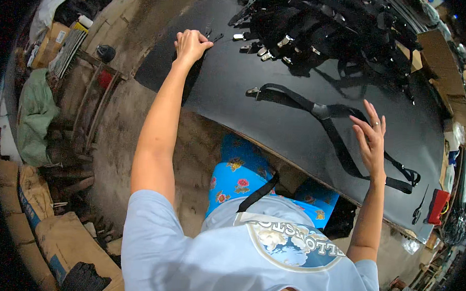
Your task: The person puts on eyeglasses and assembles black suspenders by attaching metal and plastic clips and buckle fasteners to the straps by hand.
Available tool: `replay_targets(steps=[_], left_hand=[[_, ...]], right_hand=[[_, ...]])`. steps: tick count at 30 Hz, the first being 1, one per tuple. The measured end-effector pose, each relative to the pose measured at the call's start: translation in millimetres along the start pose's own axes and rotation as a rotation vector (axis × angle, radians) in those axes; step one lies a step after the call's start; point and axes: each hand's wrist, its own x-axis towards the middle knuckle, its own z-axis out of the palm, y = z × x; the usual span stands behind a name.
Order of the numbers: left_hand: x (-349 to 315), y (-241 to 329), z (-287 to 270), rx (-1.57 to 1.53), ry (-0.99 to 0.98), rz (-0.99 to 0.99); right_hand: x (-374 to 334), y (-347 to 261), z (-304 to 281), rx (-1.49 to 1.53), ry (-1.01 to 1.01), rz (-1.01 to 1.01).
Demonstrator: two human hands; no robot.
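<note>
My left hand (192, 44) is at the far left of the black table, its fingers pressed together over small dark ends (216, 37) that poke out past the fingertips. What it grips is mostly hidden. My right hand (371, 137) hovers with fingers apart over a pair of black suspenders (338, 143), holding nothing. These lie stretched across the table, with a silvery clip (253, 92) at the left end and a dark joining patch (323, 112) in the middle. Whether the right hand touches the strap I cannot tell.
A large heap of black suspenders (323, 29) with metal clips covers the table's far side. Small black scissors (418, 210) and a red box-like object (438, 207) lie at the right edge. An open cardboard box (445, 72) stands behind; cartons (75, 242) sit lower left.
</note>
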Motion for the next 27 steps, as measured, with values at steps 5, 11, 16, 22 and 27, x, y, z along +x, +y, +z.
replay_targets(steps=[5,11,16,22,27], left_hand=[[-6.2,3.6,-15.2,-0.141,0.031,0.122],[-107.5,118.0,-57.3,-0.471,-0.236,0.758],[-157.1,146.3,-29.9,-0.402,-0.119,1.045],[-143.7,89.9,22.7,-0.213,0.033,0.538],[-143.8,101.3,29.4,-0.167,0.19,0.458]], right_hand=[[29.7,-54.9,-2.1,0.161,0.009,-0.222],[51.5,-116.6,16.4,0.432,0.069,-0.392],[33.7,-114.5,42.8,0.492,-0.176,-0.213],[13.1,-82.4,32.0,0.66,-0.21,0.225],[33.6,-74.2,55.4,1.03,-0.02,0.1]])
